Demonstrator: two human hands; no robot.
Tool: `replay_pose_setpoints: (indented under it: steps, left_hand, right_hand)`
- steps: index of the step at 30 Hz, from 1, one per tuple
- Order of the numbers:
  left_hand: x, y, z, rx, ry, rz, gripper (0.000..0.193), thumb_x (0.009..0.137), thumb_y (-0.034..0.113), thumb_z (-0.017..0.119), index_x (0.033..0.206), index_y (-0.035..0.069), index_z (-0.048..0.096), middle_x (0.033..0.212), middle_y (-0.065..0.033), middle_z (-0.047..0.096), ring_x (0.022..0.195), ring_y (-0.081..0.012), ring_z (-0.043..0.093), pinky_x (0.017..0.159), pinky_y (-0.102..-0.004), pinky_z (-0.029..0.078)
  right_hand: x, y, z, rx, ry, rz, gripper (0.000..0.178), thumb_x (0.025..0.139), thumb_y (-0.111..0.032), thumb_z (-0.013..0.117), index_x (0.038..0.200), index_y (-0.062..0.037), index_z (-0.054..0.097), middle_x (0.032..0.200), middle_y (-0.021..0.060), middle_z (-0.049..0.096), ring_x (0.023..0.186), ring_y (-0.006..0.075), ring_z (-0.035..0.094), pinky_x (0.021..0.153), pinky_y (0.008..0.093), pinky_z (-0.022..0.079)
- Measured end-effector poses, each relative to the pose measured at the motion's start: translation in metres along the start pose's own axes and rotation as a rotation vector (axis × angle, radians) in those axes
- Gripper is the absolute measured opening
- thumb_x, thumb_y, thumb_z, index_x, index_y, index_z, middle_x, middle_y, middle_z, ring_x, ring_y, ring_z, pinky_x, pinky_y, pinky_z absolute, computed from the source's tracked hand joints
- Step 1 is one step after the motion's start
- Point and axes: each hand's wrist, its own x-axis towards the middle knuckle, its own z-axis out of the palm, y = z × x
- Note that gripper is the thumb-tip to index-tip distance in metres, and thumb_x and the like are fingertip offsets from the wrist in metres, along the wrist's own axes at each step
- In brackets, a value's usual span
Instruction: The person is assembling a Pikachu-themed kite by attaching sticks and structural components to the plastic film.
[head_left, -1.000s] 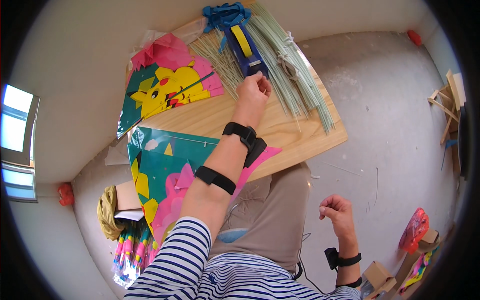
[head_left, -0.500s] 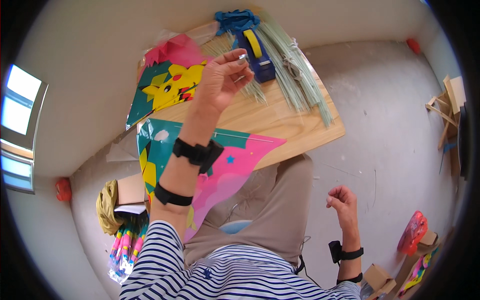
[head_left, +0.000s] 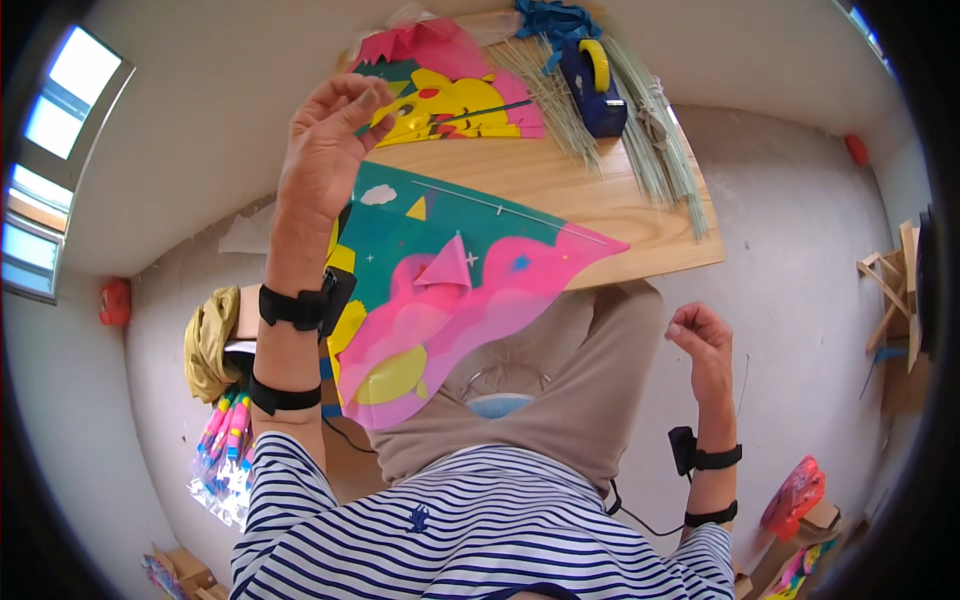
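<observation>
My left hand (head_left: pixel 338 135) is raised over the far left, thumb and fingers pinched. The small clear strip of tape seen at its fingertips half a second ago is hardly visible now. Below it, a teal and pink triangular kite (head_left: pixel 465 245) lies partly on the wooden table (head_left: pixel 660 225) and hangs over my lap. A thin white rod (head_left: pixel 460 200) runs along its far edge, and a small pink flap (head_left: pixel 447 268) stands up from its middle. My right hand (head_left: pixel 706 345) hovers right of my knee, fingers curled against the thumb; what they hold, if anything, is hidden.
Another kite (head_left: pixel 450 105) with a yellow cartoon figure lies at the table's back left. A blue tape dispenser (head_left: pixel 600 105), bundled pale rods (head_left: pixel 650 130) and blue ribbon (head_left: pixel 555 20) lie back right. Wrapped colourful packs (head_left: pixel 228 430) are on the left; a red bag (head_left: pixel 797 495) is lower right.
My left hand has moved left, away from the tape dispenser. The view has shifted, and more of the near kite shows. My right hand stays beside my knee, its fingers still curled.
</observation>
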Motion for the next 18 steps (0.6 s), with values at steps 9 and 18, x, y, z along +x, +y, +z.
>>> replay_pose_setpoints:
  steps: [9, 18]
  left_hand:
    - [-0.023, 0.019, -0.067, -0.163, 0.049, 0.037, 0.015, 0.09, -0.004, 0.066, 0.104, 0.002, 0.066, 0.092, -0.0109, 0.069, 0.086, -0.0223, 0.068, 0.078, -0.0322, 0.059]
    - [-0.038, 0.028, -0.103, 0.071, 0.098, 0.059, 0.013, 0.091, 0.0, 0.068, 0.103, 0.003, 0.067, 0.097, -0.0074, 0.069, 0.09, -0.0161, 0.069, 0.082, -0.0272, 0.058]
  right_hand:
    - [0.02, -0.036, 0.03, -0.056, -0.046, -0.086, 0.007, 0.084, -0.004, 0.066, 0.089, -0.0004, 0.063, 0.079, -0.0006, 0.058, 0.074, 0.008, 0.053, 0.071, 0.0233, 0.044]
    - [0.039, -0.059, 0.047, -0.047, -0.019, -0.132, 0.007, 0.083, 0.0, 0.066, 0.09, 0.001, 0.064, 0.078, 0.0021, 0.061, 0.071, 0.0094, 0.056, 0.066, 0.0236, 0.044]
